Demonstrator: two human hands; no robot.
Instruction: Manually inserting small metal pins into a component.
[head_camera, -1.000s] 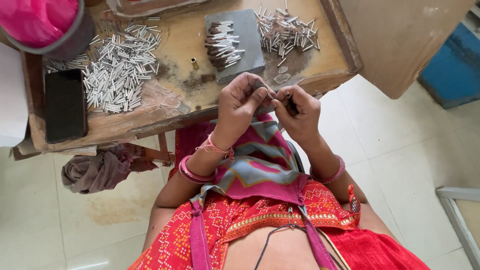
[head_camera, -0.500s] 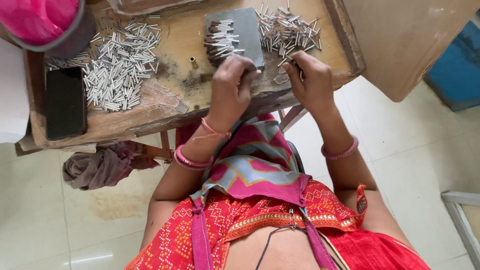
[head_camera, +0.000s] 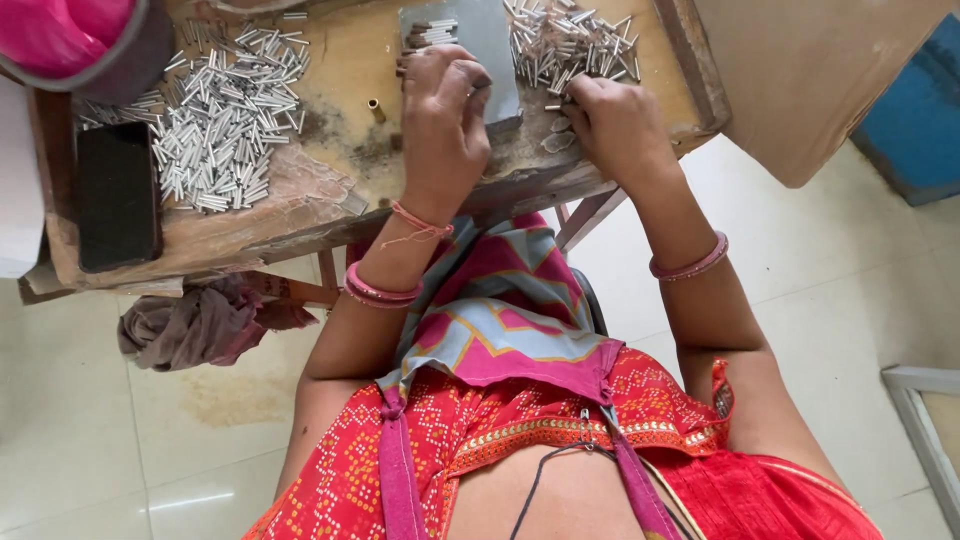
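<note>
My left hand (head_camera: 440, 115) rests with curled fingers on a grey flat block (head_camera: 490, 40) that carries a row of small metal tubes (head_camera: 430, 32); what the fingers hold is hidden. My right hand (head_camera: 612, 125) is at the near edge of a heap of short silver metal tubes (head_camera: 560, 40), and its fingertips pinch at one tube there. Both hands lie on a worn wooden table (head_camera: 330, 190). Pink bangles sit on both wrists.
A larger heap of silver tubes (head_camera: 225, 130) lies at the table's left, beside a black phone (head_camera: 118, 195). A pink-filled bowl (head_camera: 70, 35) stands at the far left corner. A brass piece (head_camera: 375, 105) lies mid-table. A brown cloth (head_camera: 200, 322) hangs below the table.
Both hands were together near my lap, working one small piece. They have moved apart and forward onto the table, the left to the grey block and the right to the tube heap.
</note>
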